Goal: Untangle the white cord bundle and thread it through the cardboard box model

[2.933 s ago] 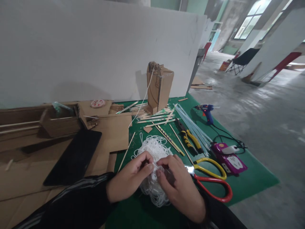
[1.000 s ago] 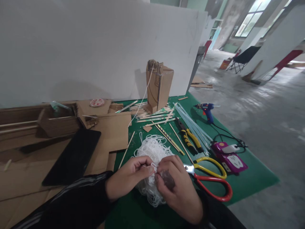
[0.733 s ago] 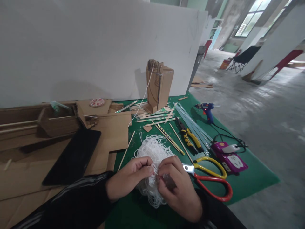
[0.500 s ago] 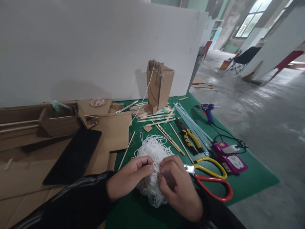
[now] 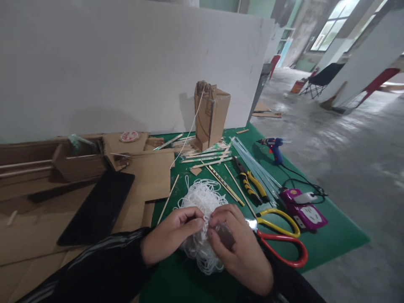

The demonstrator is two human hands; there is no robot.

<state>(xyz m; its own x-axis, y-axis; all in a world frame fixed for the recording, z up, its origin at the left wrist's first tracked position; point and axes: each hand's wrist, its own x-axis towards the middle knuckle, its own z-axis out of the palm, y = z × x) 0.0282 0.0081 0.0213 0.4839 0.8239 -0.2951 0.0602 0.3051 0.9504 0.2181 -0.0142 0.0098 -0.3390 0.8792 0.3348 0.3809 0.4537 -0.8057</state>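
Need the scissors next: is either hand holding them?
No, the scissors lie on the green mat beside the right hand, which pinches white string.

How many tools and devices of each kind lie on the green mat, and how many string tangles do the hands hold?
Scissors: 1
Pliers: 1
Hot glue gun: 1
Purple power strip: 1
White string tangle: 1
Total: 5

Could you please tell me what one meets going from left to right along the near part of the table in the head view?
Black panel → left hand, pinching the white string → right hand, pinching it too → purple power strip.
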